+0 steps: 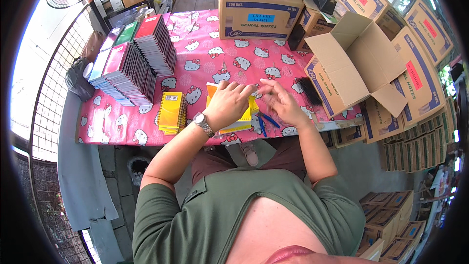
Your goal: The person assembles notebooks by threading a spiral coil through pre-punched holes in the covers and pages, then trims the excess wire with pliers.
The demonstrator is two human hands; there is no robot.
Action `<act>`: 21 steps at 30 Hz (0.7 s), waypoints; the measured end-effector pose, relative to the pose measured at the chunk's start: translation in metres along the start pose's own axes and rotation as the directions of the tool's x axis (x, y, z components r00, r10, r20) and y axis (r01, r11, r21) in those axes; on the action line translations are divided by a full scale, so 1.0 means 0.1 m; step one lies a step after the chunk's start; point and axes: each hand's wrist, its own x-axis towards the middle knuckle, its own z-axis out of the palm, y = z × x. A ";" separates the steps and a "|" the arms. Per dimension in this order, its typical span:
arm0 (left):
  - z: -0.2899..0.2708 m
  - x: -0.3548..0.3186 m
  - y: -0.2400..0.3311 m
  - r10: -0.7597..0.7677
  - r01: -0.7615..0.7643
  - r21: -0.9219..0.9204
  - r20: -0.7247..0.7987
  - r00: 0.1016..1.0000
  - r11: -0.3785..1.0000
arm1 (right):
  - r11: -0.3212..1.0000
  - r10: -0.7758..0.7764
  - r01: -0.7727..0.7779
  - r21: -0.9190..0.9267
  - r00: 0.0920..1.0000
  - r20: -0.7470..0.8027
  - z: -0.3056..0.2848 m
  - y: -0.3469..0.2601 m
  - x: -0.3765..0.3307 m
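My left hand [227, 104], with a watch on its wrist, rests over a yellow spiral notebook [238, 126] near the table's front edge. Its fingers bend over the notebook's top and hide most of the cover. Just right of it, my right hand [282, 103] is raised beside the notebook's spiral edge, its fingers apart and slightly blurred. No held thing shows in the right hand. Blue-handled pliers [264, 124] lie on the table below that hand. To the left stands a low stack of yellow spiral notebooks [171, 112].
Tall stacks of spiral notebooks [128, 71] in red, green and blue stand at the table's left. A closed carton [259, 18] sits at the back. An open carton [337, 80] and a black brush [309, 91] are at the right. More cartons [422, 76] are piled beyond.
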 end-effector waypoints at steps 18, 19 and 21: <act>0.06 -0.04 -0.14 -0.014 0.016 0.080 -0.031 0.999 0.997 | 0.633 0.236 -0.275 -0.724 0.959 -0.157 -0.04 2.51 0.21; 0.03 -0.07 -0.13 -0.169 0.165 0.110 0.035 0.985 0.980 | 0.691 0.295 -0.293 -0.661 0.949 -0.112 -0.09 2.36 0.27; 0.11 -0.16 -0.20 -0.234 0.228 0.110 0.039 0.972 0.967 | 0.920 0.331 -0.308 -0.241 0.942 0.061 -0.19 1.79 0.39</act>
